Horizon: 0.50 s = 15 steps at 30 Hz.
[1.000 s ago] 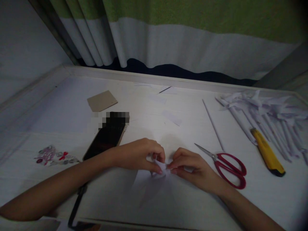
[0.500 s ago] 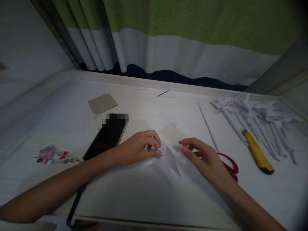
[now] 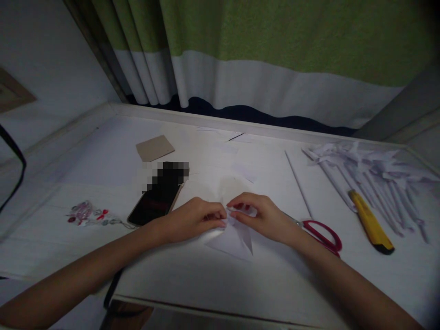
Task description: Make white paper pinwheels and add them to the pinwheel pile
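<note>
A piece of folded white paper (image 3: 233,238) lies on the white table (image 3: 213,284) in front of me, its pointed flaps spreading toward me. My left hand (image 3: 192,220) is closed in a pinch on the paper's middle. My right hand (image 3: 261,215) meets it fingertip to fingertip and pinches the same spot from the right. Red scissors (image 3: 321,236) lie just right of my right wrist, partly hidden by it.
A dark phone (image 3: 156,199) lies left of my hands, with a brown card (image 3: 154,148) beyond it. A yellow utility knife (image 3: 371,222) and a pile of white paper pinwheels on sticks (image 3: 371,169) fill the right side. A thin white stick (image 3: 298,183) and small beads (image 3: 85,214) also lie here.
My right hand, which had drawn away from the paper half a second ago, has come back to pinch its middle beside my left hand. The view has tilted slightly.
</note>
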Available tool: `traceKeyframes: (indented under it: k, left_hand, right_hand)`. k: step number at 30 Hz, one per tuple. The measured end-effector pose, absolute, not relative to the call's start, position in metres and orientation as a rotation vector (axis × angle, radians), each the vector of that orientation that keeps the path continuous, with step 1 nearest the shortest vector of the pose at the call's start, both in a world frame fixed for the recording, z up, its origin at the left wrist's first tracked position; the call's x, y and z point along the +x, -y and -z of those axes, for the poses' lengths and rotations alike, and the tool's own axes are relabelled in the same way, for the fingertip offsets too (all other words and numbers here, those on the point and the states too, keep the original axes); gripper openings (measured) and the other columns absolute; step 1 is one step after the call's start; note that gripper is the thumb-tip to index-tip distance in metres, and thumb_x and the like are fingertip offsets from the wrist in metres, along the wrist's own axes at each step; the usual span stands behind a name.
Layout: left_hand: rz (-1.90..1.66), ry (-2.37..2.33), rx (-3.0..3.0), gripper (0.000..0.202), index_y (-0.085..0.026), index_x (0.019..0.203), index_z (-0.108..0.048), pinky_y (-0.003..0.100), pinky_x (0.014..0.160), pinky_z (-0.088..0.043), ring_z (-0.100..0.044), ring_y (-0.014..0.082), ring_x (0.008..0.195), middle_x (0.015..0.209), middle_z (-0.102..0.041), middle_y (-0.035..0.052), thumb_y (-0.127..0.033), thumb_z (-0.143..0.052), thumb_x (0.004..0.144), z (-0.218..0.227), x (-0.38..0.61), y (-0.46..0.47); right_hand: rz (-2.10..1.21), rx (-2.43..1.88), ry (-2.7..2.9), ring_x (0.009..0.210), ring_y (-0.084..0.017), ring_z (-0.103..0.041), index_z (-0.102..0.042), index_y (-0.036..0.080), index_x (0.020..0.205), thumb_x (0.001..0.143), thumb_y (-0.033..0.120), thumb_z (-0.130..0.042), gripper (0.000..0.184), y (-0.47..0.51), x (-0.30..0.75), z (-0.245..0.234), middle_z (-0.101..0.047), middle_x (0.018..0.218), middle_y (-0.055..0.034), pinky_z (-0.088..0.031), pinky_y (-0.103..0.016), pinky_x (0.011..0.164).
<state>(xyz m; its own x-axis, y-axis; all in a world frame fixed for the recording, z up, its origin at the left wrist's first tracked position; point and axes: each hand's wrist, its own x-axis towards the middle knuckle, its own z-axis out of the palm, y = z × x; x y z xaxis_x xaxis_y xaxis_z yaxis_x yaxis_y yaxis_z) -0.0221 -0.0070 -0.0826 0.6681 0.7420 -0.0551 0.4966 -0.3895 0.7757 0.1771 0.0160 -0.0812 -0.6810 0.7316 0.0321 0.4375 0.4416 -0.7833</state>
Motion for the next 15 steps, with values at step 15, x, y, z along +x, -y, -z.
traceKeyframes:
  k: [15]
  left_hand:
    - [-0.239,-0.956,1.956,0.018,-0.016,0.080,-0.064,0.017,0.052,-0.034,-0.054,0.0092,0.054,0.064,-0.062,0.0000,-0.016,-0.047,0.076,0.0747,-0.0176,0.0117]
  right_hand:
    - [-1.564,-1.102,2.062,0.063,-0.011,-0.053,-0.060,0.015,0.085,0.077,0.019,-0.050,0.013,-0.0093,0.1763,0.0883,-0.061,0.073,-0.0014,-0.041,-0.025,0.058]
